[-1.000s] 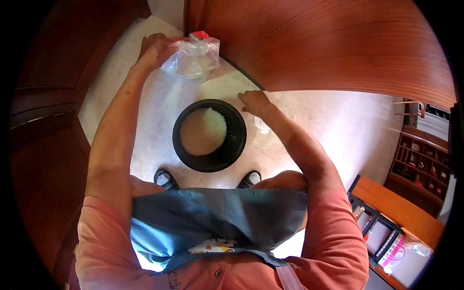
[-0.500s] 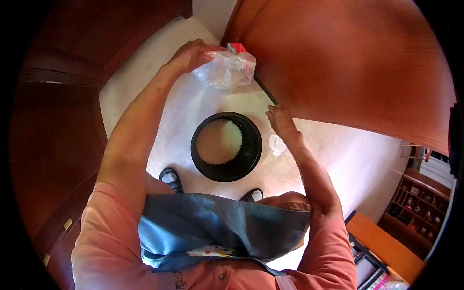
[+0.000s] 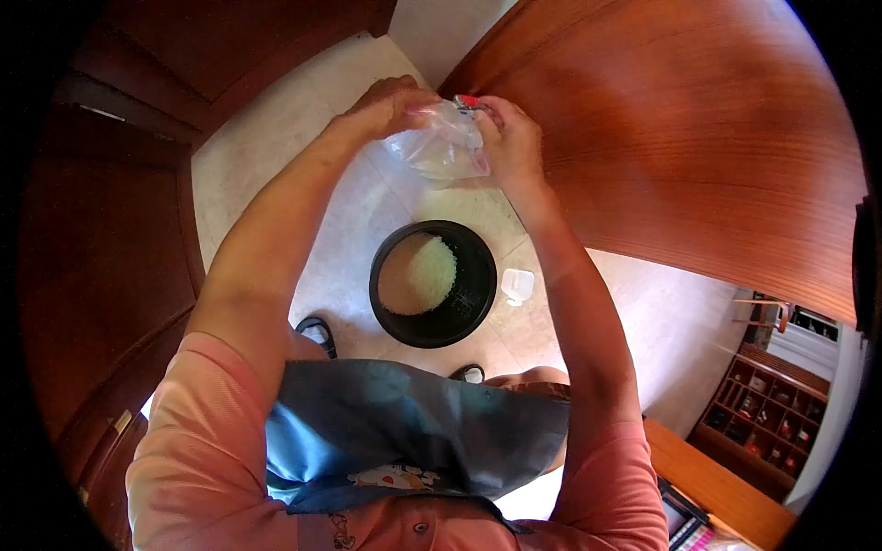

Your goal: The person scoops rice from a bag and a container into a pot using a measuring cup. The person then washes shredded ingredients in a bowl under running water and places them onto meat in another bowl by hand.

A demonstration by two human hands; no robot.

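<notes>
Clear plastic bag (image 3: pixel 439 151) gripped beyond the black pot (image 3: pixel 476 274)

The red marking (image 3: pixel 469 101) at the bag's top is too small and creased to read. Faint marks on the pot's inner wall are likewise illegible; a printed figure (image 3: pixel 395 477) decorates the dark apron (image 3: pixel 432 399), on the near side of the pot.

The bag is see-through, shiny and crumpled. It is on the pot's far side from the person, its red-marked top directed away from the pot and its clear body sagging toward it. The long axis probably runs along that line, though folds and fingers hide much of the outline.

The left hand (image 3: pixel 400 104) grasps the bag's left side; the right hand (image 3: pixel 512 138) pinches it beside the red marking.

Pale grains (image 3: pixel 418 275) lie inside the pot, and a small white plastic container (image 3: pixel 518 286) rests just to its right.
</notes>
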